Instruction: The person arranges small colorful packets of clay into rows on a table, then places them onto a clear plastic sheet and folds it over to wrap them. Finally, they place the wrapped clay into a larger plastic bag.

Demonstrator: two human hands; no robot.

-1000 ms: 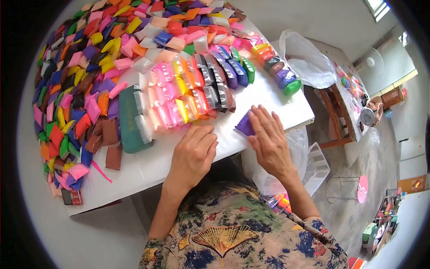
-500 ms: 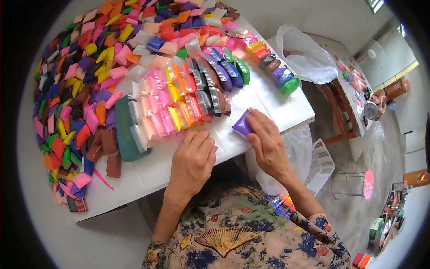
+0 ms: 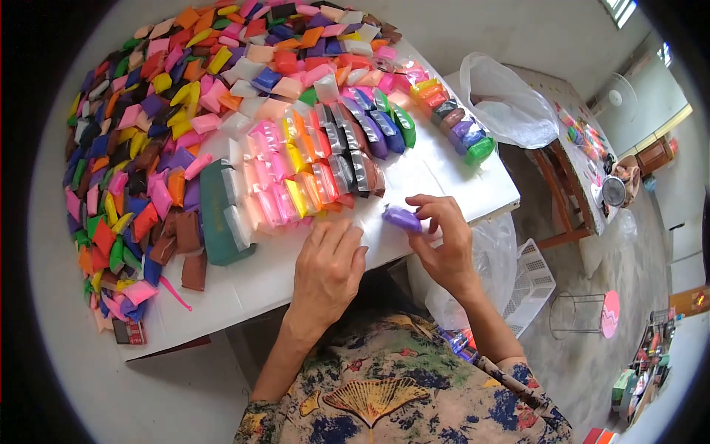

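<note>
Purple packet, by the table's near edge, pinched at one end in right hand: might drop should thumb slacken; left hand, leftward, curled, contents hidden; farther, packet rows, liable to shift if knocked

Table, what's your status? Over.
Right hand: purple packet at its fingers. Left hand: loosely curled, near packet rows. No obstruction visible between purple packet and rows.

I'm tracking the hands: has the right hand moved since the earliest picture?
Yes, the right hand has drawn back slightly, toward the near edge of the table.
</note>
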